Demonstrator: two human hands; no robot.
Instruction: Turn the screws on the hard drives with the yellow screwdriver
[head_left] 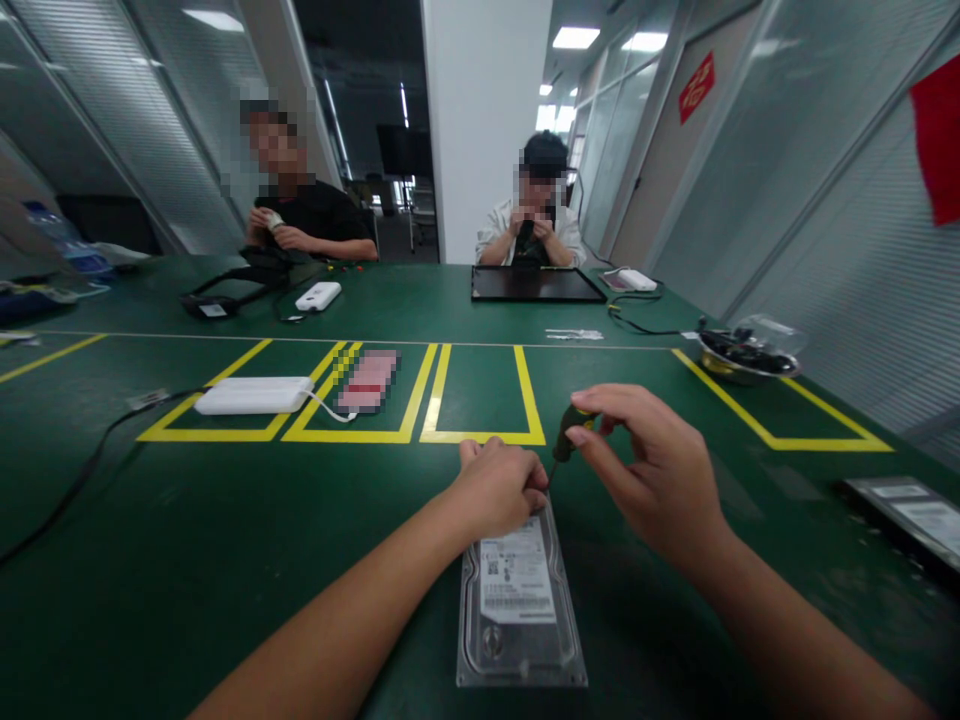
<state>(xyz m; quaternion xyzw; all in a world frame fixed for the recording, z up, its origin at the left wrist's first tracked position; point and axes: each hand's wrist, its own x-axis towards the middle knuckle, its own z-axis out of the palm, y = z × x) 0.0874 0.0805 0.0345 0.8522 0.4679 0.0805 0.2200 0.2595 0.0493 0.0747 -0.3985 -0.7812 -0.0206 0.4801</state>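
A silver hard drive [517, 600] with a white label lies flat on the green table, its short end towards me. My left hand [499, 490] is closed over the far end of the drive, fingers curled round its edge close to the screwdriver's tip. Between the thumb and fingers of my right hand [652, 460] is a small screwdriver [571, 432] with a dark green handle. It leans slightly, and its thin shaft points down at the drive's far right corner. My left fingers partly hide where the tip meets the drive.
Another hard drive [911, 510] lies at the right. A metal bowl [739, 365] of dark parts stands farther back. A white power bank [255, 395] is cabled to a pink phone [367, 382]. Yellow tape [480, 437] marks the table. Two people sit opposite, one behind a black tray [536, 285].
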